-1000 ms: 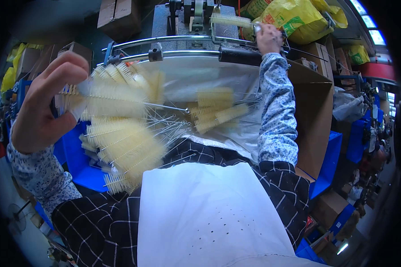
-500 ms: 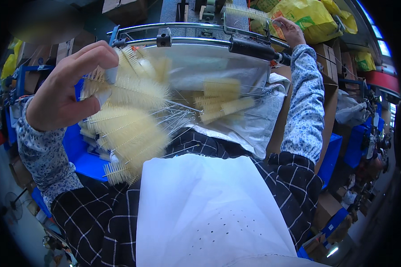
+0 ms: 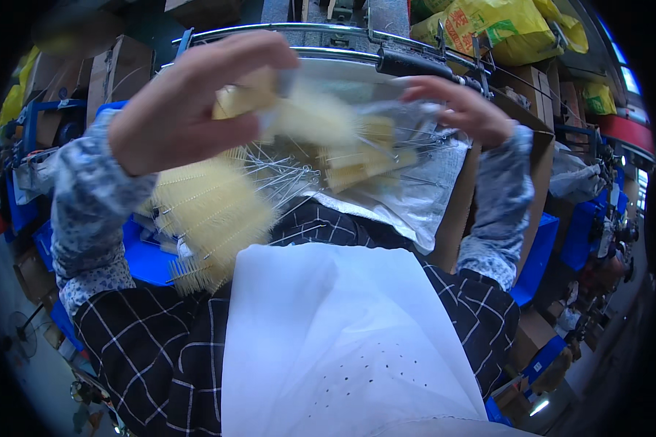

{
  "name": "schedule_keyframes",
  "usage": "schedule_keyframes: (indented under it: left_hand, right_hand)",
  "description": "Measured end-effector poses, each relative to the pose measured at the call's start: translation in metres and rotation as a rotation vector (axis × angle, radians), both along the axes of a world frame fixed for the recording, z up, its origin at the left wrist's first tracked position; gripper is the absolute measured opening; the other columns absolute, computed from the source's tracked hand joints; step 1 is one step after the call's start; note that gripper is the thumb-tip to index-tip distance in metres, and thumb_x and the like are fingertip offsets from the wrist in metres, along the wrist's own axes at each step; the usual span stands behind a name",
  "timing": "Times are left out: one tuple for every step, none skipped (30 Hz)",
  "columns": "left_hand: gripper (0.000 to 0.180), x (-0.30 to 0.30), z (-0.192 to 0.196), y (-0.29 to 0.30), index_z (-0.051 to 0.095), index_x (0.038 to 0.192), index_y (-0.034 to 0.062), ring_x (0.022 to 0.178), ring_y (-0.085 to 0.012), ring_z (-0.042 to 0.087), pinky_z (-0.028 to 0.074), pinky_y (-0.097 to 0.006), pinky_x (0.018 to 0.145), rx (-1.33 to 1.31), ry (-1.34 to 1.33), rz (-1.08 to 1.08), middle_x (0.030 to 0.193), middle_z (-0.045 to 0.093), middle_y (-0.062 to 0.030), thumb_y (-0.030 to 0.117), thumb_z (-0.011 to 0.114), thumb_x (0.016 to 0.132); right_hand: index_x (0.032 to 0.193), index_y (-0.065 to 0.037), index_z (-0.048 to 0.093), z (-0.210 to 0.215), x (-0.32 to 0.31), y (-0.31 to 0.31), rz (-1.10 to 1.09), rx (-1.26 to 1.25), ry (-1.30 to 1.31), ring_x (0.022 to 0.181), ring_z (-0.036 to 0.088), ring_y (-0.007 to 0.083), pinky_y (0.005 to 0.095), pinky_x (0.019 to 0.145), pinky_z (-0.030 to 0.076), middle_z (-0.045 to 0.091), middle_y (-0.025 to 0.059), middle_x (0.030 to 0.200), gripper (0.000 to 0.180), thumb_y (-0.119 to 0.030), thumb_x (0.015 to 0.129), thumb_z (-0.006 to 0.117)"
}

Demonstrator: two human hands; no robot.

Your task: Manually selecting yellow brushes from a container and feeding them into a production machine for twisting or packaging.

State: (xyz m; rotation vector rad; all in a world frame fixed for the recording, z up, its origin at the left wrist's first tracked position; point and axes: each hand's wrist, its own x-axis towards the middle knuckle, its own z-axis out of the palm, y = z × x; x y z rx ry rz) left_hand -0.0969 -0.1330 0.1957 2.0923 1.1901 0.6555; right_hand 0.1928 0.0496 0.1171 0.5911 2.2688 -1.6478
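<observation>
Cluttered workshop: cardboard boxes [image 3: 521, 80], blue bins [image 3: 536, 247]. Left hand [image 3: 189, 109] grips pale bristle brushes [image 3: 211, 211] above lap; right hand [image 3: 459, 109] pinches clear plastic bag [image 3: 408, 182]. Bench mostly hidden; brush tips blurred.

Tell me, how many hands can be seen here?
2. The left hand is raised at upper left, gripping pale yellow bristle brushes. The right hand is at upper right, fingers on the clear plastic bag. Nobody else's hands show.
</observation>
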Motion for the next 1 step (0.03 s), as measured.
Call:
schedule_keyframes:
  left_hand:
    - [0.045,0.0064,-0.0028,0.0075,0.042,0.11,0.0045,0.093,-0.0253,0.046,0.036,-0.032,0.087,-0.017,0.097,-0.044,0.105,0.046,-0.0096,0.005,0.055,0.067]
  right_hand:
    - [0.125,-0.014,0.031,-0.0083,-0.0218,-0.0261,0.069,-0.037,0.191,0.106,0.043,0.0179,0.0332,0.093,0.034,0.049,0.0104,0.108,0.054,-0.029,0.078,0.053]
